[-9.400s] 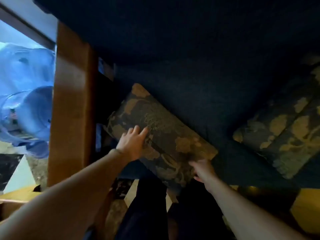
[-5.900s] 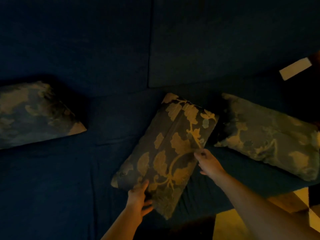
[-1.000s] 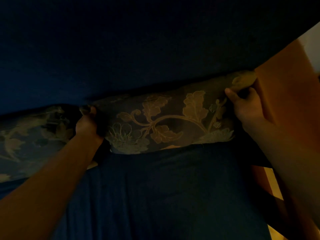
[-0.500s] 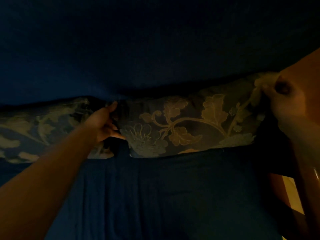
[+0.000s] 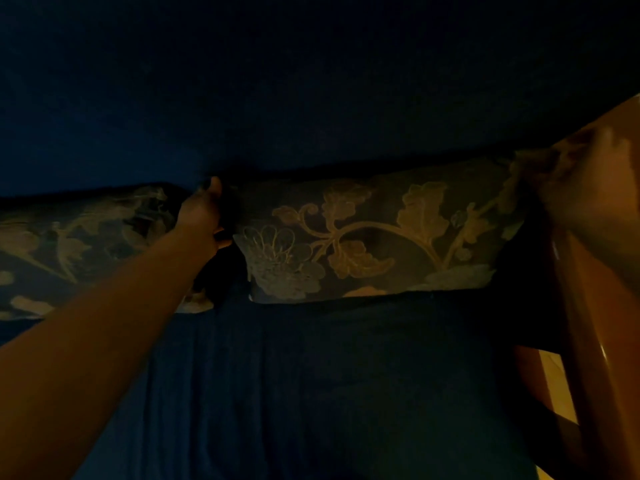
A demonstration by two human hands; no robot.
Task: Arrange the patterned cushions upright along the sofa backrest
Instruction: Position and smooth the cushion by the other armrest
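Note:
A dark cushion with a gold floral pattern [image 5: 374,237] stands on its long edge against the navy sofa backrest [image 5: 311,98], at the right end. A second patterned cushion [image 5: 86,244] leans on the backrest just to its left. My left hand [image 5: 204,216] reaches into the gap between the two, with thumb on top and fingers curled around the left end of the right cushion. My right hand [image 5: 588,181] is a blur at that cushion's upper right corner, beside the armrest; its grip is unclear.
A polished wooden armrest [image 5: 581,341] runs down the right side, close to the cushion's end. The navy seat [image 5: 346,375] spreads out below the cushions. A strip of light floor [image 5: 554,382] shows beyond the armrest. The scene is very dim.
Over the last second the right cushion has shifted right, towards the armrest, and stands squarer against the backrest. My left hand stayed at its left end; my right hand moved and blurred.

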